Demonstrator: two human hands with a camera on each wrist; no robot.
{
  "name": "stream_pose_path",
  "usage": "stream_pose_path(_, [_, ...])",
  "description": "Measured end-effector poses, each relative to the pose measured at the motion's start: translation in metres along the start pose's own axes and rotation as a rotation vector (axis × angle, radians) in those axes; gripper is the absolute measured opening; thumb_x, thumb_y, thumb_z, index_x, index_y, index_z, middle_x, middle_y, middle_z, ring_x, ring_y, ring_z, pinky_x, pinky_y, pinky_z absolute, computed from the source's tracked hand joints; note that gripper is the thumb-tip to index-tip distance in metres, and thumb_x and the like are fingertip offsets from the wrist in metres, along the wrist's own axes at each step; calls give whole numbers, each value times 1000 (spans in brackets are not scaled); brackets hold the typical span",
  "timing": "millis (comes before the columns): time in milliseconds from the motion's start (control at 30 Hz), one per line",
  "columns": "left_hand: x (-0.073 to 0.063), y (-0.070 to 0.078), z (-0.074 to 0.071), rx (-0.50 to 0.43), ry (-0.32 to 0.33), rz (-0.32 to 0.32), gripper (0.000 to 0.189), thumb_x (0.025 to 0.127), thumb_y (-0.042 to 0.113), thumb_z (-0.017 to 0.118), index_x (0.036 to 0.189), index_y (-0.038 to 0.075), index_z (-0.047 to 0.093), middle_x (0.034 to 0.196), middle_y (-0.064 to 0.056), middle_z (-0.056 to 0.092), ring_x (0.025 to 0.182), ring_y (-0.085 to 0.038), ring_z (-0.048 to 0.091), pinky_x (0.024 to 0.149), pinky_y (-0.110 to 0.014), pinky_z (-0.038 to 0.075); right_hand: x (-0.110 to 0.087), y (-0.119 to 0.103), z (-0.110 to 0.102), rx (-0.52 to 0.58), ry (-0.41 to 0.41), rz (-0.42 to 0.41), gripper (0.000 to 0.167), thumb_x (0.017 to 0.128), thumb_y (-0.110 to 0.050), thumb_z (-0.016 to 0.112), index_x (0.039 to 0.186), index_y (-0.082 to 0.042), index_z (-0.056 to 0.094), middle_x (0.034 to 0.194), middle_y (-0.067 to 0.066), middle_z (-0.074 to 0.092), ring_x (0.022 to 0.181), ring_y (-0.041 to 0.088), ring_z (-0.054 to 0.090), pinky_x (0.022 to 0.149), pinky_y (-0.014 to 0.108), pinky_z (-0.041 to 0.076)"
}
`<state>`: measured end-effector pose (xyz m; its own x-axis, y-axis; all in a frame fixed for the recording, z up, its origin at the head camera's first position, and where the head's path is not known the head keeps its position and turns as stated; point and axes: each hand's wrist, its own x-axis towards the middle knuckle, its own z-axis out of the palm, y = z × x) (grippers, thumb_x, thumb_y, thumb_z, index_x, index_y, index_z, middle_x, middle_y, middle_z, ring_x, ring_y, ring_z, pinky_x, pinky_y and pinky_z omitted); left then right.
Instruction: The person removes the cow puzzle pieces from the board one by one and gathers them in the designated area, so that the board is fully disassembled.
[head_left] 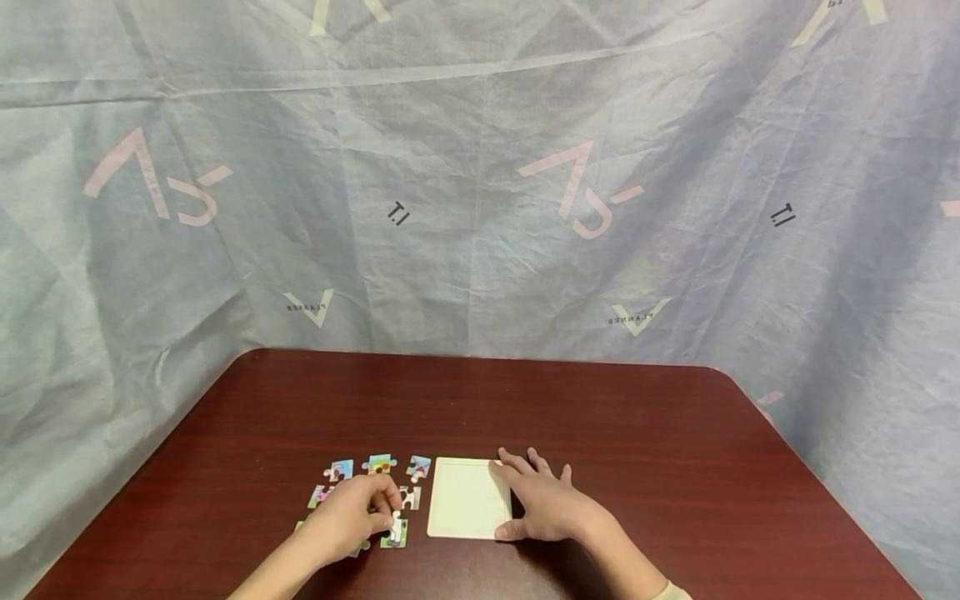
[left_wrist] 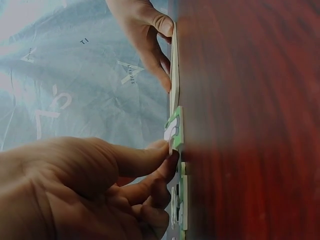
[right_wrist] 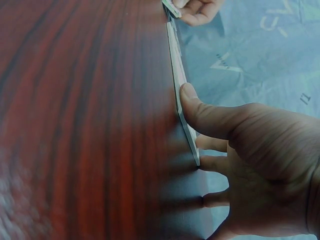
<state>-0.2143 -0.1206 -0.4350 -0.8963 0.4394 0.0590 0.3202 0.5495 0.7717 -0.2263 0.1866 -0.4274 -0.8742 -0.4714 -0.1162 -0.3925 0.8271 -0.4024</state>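
Observation:
My left hand [head_left: 347, 512] pinches a green-and-white jigsaw piece [head_left: 395, 533] between thumb and fingertips. In the left wrist view, this piece [left_wrist: 175, 129] stands tilted close over the tabletop. A square, pale wooden puzzle board [head_left: 465, 502] with a thin raised rim lies just right of the piece. Spread over the board's right side is my right hand [head_left: 547, 502], its thumb on the near right corner and its fingers at the far right corner. The right wrist view shows the thumb resting on the edge of the board [right_wrist: 175, 65].
Several loose jigsaw pieces lie around my left hand, including a blue one [head_left: 341, 470], a yellow one [head_left: 379, 464] and a black-and-white one [head_left: 410, 497]. Others are partly hidden beneath that hand. Behind the dark red table [head_left: 480, 400] hangs a grey printed cloth [head_left: 450, 250].

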Motion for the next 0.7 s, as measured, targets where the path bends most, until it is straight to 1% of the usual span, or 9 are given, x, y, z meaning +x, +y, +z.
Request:
stream_pose_path(233, [0,0,1,7,-29,-3,15,90,-7,68,90,7,60,76,-1,55,61,-13,49,55,-26,41,-1,0,0,-2,2,5,90,82,-41,82,155,-10,40,163,11,28,147,51,15,96,87,10])
stream_pose_path(300, [1,0,1,31,-21,8,15,90,-6,68,90,7,61,76,0,56,62,-11,49,57,-27,41,-2,0,0,-4,3,6,90,82,-41,82,155,-10,40,163,11,28,147,51,16,96,87,10])
stream_pose_path(400, [2,1,-1,71,18,13,13,90,-3,70,92,8,62,78,3,56,63,-9,47,59,-27,41,-2,0,-1,-4,6,6,90,82,-41,82,155,-10,40,163,11,28,147,52,16,96,87,10])
stream_pose_path(567, [3,5,-3,124,98,-10,9,93,7,72,96,12,65,83,6,57,59,-8,41,58,-28,38,-2,0,-1,5,0,11,90,82,-41,83,155,-11,40,164,11,27,148,51,16,97,86,9])
stream_pose_path(700, [6,8,-4,142,145,-10,11,92,11,74,95,16,64,85,9,58,65,-9,46,61,-29,40,-2,0,-2,23,-16,24,89,83,-40,83,155,-13,38,165,12,23,148,49,15,98,86,9])
